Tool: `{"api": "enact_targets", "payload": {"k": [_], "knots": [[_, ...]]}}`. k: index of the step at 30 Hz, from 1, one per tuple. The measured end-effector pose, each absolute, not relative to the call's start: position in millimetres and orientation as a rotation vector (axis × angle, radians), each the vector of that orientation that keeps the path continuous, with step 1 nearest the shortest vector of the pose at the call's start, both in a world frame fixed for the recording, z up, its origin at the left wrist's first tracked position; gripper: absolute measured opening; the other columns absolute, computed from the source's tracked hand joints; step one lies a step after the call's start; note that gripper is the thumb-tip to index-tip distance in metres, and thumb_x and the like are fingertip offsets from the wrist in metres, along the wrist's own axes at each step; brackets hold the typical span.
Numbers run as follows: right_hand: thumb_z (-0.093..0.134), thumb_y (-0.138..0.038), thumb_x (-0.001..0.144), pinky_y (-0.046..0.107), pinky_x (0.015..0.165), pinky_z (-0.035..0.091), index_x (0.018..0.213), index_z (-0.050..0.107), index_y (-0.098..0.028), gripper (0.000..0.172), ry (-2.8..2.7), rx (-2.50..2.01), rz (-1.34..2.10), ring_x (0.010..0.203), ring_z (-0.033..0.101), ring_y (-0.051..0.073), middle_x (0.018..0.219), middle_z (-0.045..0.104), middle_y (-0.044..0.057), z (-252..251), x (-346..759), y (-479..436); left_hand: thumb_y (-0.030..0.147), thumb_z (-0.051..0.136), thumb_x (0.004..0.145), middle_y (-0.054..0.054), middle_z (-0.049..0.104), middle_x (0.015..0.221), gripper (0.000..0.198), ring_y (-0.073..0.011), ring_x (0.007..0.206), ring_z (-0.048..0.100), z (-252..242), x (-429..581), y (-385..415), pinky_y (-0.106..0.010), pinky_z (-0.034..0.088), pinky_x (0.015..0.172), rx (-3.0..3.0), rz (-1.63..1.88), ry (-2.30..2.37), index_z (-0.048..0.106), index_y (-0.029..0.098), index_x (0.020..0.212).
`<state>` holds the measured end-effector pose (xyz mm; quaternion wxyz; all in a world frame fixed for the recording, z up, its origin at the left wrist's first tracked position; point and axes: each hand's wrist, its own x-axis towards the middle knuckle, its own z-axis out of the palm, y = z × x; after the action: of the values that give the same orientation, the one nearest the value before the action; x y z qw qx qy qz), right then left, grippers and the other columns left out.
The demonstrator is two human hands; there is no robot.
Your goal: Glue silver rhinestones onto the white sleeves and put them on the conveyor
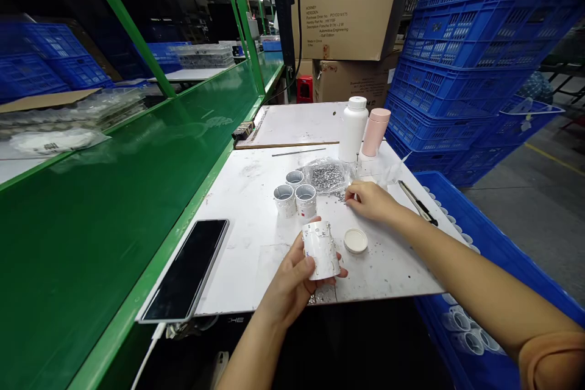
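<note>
The left hand [292,274] cradles a white cylindrical sleeve [321,250] above the near edge of the white worktop [237,207], while the right hand [370,202], well apart, rests by a clear plastic bag of silver granules [326,177], though whether it pinches anything cannot be told. The step in hand seems to be handling this sleeve, three similar sleeves [295,192] standing nearby; any next move calls for a steady left-hand grip.

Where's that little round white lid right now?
In the head view, the round white lid lies on the white work board, right of the left hand and just below the right hand.
</note>
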<state>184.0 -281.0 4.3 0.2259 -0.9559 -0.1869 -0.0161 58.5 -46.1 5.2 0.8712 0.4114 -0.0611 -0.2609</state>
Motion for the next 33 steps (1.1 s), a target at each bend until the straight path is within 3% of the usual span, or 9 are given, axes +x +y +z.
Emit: {"api": "enact_targets", "payload": {"k": [8, 14, 18, 25, 28, 33], "knots": [[0.055, -0.010, 0.075, 0.027, 0.067, 0.037, 0.070, 0.058, -0.017, 0.009, -0.577, -2.581, -0.042, 0.076, 0.054, 0.017, 0.083, 0.060, 0.005, 2.4, 182.3, -279.8, 0.042, 0.071, 0.079, -0.011, 0.068, 0.100, 0.089, -0.0260, 0.084, 0.070, 6.4, 56.7, -46.8, -0.032, 0.050, 0.074, 0.893, -0.546, -0.121, 0.021, 0.025, 0.151], [0.052, -0.007, 0.070, 0.023, 0.057, 0.037, 0.071, 0.054, -0.017, 0.011, -0.540, -2.457, -0.017, 0.061, 0.052, 0.012, 0.065, 0.057, 0.000, 7.7, 170.2, -282.6, 0.041, 0.070, 0.079, -0.011, 0.068, 0.100, 0.089, -0.0278, 0.086, 0.070, 8.3, 56.1, -48.5, -0.032, 0.049, 0.073, 0.903, -0.543, -0.107, 0.021, 0.025, 0.151], [0.053, -0.008, 0.072, 0.024, 0.058, 0.040, 0.080, 0.062, -0.015, 0.014, -0.487, -2.348, 0.077, 0.060, 0.052, 0.012, 0.065, 0.059, 0.000, 13.6, 166.0, -283.3, 0.041, 0.070, 0.080, -0.011, 0.068, 0.100, 0.086, -0.0273, 0.085, 0.070, 8.3, 56.8, -47.8, -0.030, 0.047, 0.073, 0.907, -0.539, -0.117, 0.024, 0.025, 0.150], [0.056, -0.008, 0.075, 0.025, 0.063, 0.040, 0.074, 0.063, -0.014, 0.009, -0.601, -2.419, 0.122, 0.068, 0.053, 0.013, 0.078, 0.061, 0.004, 11.7, 166.7, -284.6, 0.040, 0.070, 0.080, -0.011, 0.068, 0.100, 0.085, -0.0272, 0.085, 0.070, 7.8, 58.1, -47.7, -0.030, 0.047, 0.071, 0.904, -0.548, -0.133, 0.024, 0.025, 0.150], [0.060, -0.009, 0.075, 0.026, 0.064, 0.040, 0.073, 0.065, -0.014, 0.007, -0.585, -2.437, 0.129, 0.067, 0.053, 0.014, 0.074, 0.062, 0.004, 9.9, 168.4, -286.9, 0.039, 0.071, 0.079, -0.011, 0.068, 0.100, 0.088, -0.0270, 0.085, 0.070, 6.5, 59.0, -47.6, -0.029, 0.048, 0.070, 0.892, -0.553, -0.138, 0.022, 0.025, 0.151], [0.056, -0.007, 0.076, 0.028, 0.065, 0.041, 0.072, 0.067, -0.014, 0.014, -0.644, -2.467, 0.111, 0.069, 0.057, 0.015, 0.076, 0.065, 0.005, 12.0, 167.4, -290.8, 0.040, 0.071, 0.078, -0.011, 0.069, 0.100, 0.092, -0.0277, 0.085, 0.071, 5.2, 60.4, -47.3, -0.029, 0.048, 0.069, 0.880, -0.572, -0.156, 0.019, 0.024, 0.151]]}}
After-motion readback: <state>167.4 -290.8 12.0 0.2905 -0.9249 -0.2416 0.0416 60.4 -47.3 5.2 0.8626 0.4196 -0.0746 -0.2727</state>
